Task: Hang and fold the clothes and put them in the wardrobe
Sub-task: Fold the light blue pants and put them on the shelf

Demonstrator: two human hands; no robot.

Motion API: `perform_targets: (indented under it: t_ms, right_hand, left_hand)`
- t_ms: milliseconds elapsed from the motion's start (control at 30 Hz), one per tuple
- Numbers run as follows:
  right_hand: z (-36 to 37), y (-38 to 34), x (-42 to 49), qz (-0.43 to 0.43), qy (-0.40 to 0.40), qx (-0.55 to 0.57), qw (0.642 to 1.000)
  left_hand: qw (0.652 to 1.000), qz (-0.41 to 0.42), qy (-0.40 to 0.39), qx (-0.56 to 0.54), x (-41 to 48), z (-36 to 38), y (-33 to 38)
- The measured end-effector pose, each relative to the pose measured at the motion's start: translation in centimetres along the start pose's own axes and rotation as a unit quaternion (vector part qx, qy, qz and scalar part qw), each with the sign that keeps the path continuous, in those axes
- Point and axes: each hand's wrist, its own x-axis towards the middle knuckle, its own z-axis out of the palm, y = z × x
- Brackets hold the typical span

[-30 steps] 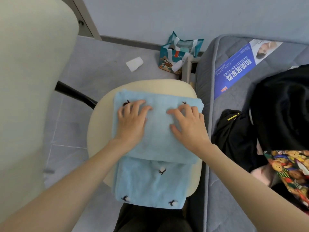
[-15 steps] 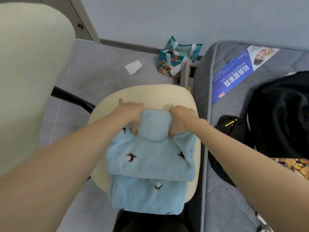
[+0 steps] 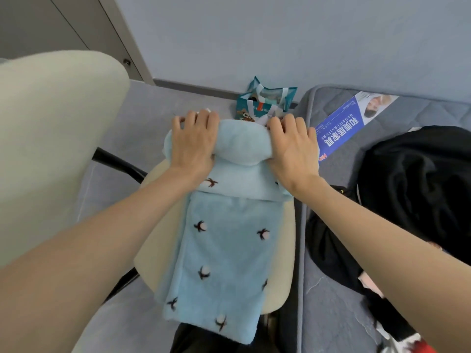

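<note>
Both grips have gone from the middle of the seat (image 3: 155, 233) to its far edge, and the blue garment (image 3: 229, 250), a flat folded packet a second ago, is now bunched into a thick roll at that end. The left grip (image 3: 195, 141) lies over the roll's left end with its fingers curled over the far side, clasping the cloth. The right grip (image 3: 293, 149) clasps the right end the same way. Below the roll, a single long panel of the garment runs back across the seat and hangs over its near edge, so the fold looks reopened or reworked rather than finished. By my reading the task is at an early stage: this one piece is mid-fold and has not left the seat. A heap of black clothes (image 3: 413, 187) lies unfolded on the bed (image 3: 331, 289), right of the seat. No hanger shows anywhere, and I cannot tell whether the panel at the far left beyond the seat belongs to a wardrobe. Left to do: close this fold, deal with the black pile, hang what needs hanging, and carry everything to the wardrobe.
</note>
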Motion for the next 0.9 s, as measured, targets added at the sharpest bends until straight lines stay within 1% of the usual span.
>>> perform_targets:
  t_ms: [100, 200, 267, 300, 333, 400, 433, 500, 533, 567, 600, 633, 667, 700, 733, 767, 800, 833, 867, 900]
  right_hand:
    - [-0.7, -0.3, -2.1, -0.02, 0.017, -0.001, 1.0]
    - [-1.4, -0.7, -5.7, -0.063, -0.003, 0.037, 0.997]
    - [-1.7, -1.5, -8.8, -0.081, -0.03, 0.104, 0.991]
    - [-1.7, -2.0, -10.5, -0.081, -0.046, 0.14, 0.986]
    - [-1.8, -2.5, -12.1, -0.077, -0.064, 0.165, 0.981]
    - [-1.7, -3.5, -15.0, -0.077, -0.09, 0.174, 0.978]
    - [-1.6, -4.0, -16.2, -0.082, -0.12, 0.17, 0.975]
    - [-1.3, -4.8, -17.9, -0.117, -0.213, 0.142, 0.96]
    - [-1.0, -5.1, -18.5, -0.14, -0.269, 0.132, 0.944]
    - [-0.6, -5.2, -19.0, -0.154, -0.322, 0.138, 0.924]
    - [-0.4, -5.3, -19.2, -0.146, -0.371, 0.166, 0.902]
    - [-0.5, -5.5, -19.5, -0.121, -0.392, 0.211, 0.887]
    - [-0.5, -5.6, -19.7, -0.084, -0.37, 0.254, 0.89]
    - [-0.4, -5.6, -20.0, -0.049, -0.302, 0.29, 0.907]
    - [-0.1, -5.7, -20.2, -0.017, -0.213, 0.304, 0.928]
    - [0.3, -6.0, -20.4, 0.011, -0.123, 0.292, 0.949]
    - [0.7, -6.3, -20.5, 0.038, -0.067, 0.264, 0.961]
    - [1.1, -6.7, -20.3, 0.066, -0.063, 0.237, 0.967]
    - [1.7, -7.1, -20.2, 0.099, -0.097, 0.228, 0.964]
    - [2.5, -7.5, -20.2, 0.139, -0.147, 0.243, 0.949]
  left_hand:
    - [0.998, 0.007, 0.063, -0.003, -2.4, -0.1, 0.3]
    - [0.996, 0.004, 0.084, -0.038, -6.7, -0.1, 0.4]
    - [0.995, 0.016, 0.056, -0.08, -10.0, -0.2, 0.3]
    - [0.994, 0.024, 0.026, -0.101, -11.7, -0.4, 0.2]
    - [0.992, 0.029, -0.011, -0.121, -13.2, -0.5, 0.1]
    - [0.983, 0.028, -0.098, -0.153, -15.9, -0.7, -0.3]
    - [0.974, 0.026, -0.146, -0.17, -17.1, -0.8, -0.7]
    - [0.952, 0.027, -0.222, -0.21, -19.1, -0.8, -1.5]
    - [0.947, 0.03, -0.225, -0.229, -20.0, -0.7, -1.8]
    - [0.946, 0.026, -0.211, -0.246, -20.6, -0.8, -2.1]
    - [0.948, 0.009, -0.19, -0.257, -20.9, -0.7, -2.2]
    - [0.953, -0.013, -0.162, -0.257, -21.1, -0.6, -2.1]
    - [0.959, -0.038, -0.131, -0.249, -21.0, -0.5, -1.8]
    - [0.963, -0.063, -0.098, -0.242, -20.7, -0.4, -1.3]
    - [0.964, -0.09, -0.075, -0.239, -20.2, -0.2, -0.7]
    - [0.961, -0.114, -0.07, -0.243, -19.7, 0.0, 0.1]
    - [0.956, -0.133, -0.084, -0.248, -19.1, 0.3, 0.9]
    - [0.948, -0.148, -0.112, -0.258, -18.5, 0.7, 1.7]
    - [0.935, -0.173, -0.149, -0.271, -18.1, 1.2, 2.4]
    - [0.912, -0.213, -0.189, -0.294, -17.9, 1.9, 2.9]
